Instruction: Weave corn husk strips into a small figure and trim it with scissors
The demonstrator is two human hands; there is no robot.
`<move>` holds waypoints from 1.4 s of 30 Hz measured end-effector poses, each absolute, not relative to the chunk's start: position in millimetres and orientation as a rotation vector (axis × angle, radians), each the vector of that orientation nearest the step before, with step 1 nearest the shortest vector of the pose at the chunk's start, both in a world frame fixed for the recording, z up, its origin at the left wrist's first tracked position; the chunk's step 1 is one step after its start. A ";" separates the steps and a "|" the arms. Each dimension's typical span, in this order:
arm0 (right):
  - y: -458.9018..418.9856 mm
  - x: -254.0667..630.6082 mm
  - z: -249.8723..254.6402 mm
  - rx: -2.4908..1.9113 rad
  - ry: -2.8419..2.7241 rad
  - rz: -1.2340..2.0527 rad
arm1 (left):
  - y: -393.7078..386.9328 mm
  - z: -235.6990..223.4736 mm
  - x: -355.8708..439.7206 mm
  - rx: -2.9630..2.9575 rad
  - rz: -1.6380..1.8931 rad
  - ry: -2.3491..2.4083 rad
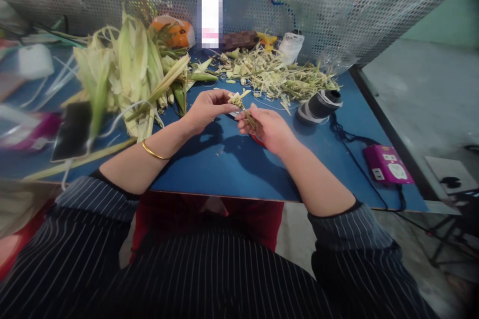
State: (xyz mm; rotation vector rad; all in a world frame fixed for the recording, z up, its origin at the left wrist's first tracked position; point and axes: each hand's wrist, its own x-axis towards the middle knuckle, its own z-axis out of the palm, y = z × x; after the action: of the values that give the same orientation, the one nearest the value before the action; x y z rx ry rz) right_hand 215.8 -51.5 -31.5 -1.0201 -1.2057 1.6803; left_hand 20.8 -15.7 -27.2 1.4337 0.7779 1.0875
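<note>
Above the blue table, my left hand (211, 109) pinches the head of a small woven leaf piece (236, 100) between thumb and fingers. It is pale yellow-green, with short strips sticking out. My right hand (267, 127) is closed around the thin greenish strands that hang from its lower end. Under the right hand shows a red curved handle (257, 139), with a light metal part near the left fingertips; this looks like a pair of scissors, mostly hidden. A heap of cut leaf scraps (262, 72) lies just beyond my hands.
To the left are large pale green leaves (130, 70) and a dark phone (72, 129) with a white cable. A black thread cone (318, 107) and a purple power socket (388, 164) with black cord stand right. A perforated metal screen (318, 5) borders the back.
</note>
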 end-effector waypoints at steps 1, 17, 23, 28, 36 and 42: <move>-52.1 214.7 -30.8 -1.041 -1.222 1.607 | -15.9 -27.5 21.4 1.432 1.082 0.789; -60.9 206.8 -27.2 -1.198 -1.562 1.266 | -29.2 -27.0 31.5 1.180 0.955 0.975; -59.4 207.1 -28.8 -1.217 -1.462 1.266 | -28.0 -22.0 27.5 1.125 0.954 0.995; -60.4 206.3 -28.2 -1.214 -1.506 1.268 | -22.8 -28.0 26.0 1.133 0.981 0.972; -58.5 207.5 -31.7 -1.210 -1.455 1.268 | -23.7 -25.7 25.0 1.123 0.907 0.987; -57.9 207.5 -31.3 -1.184 -1.523 1.252 | -25.8 -27.7 27.2 1.231 0.906 1.044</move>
State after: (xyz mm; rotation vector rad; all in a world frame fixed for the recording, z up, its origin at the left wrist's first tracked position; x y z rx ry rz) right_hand 207.5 -57.9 -31.3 -1.1845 -1.5231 1.2520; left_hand 27.2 -25.8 -27.7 1.2313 1.0435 0.9055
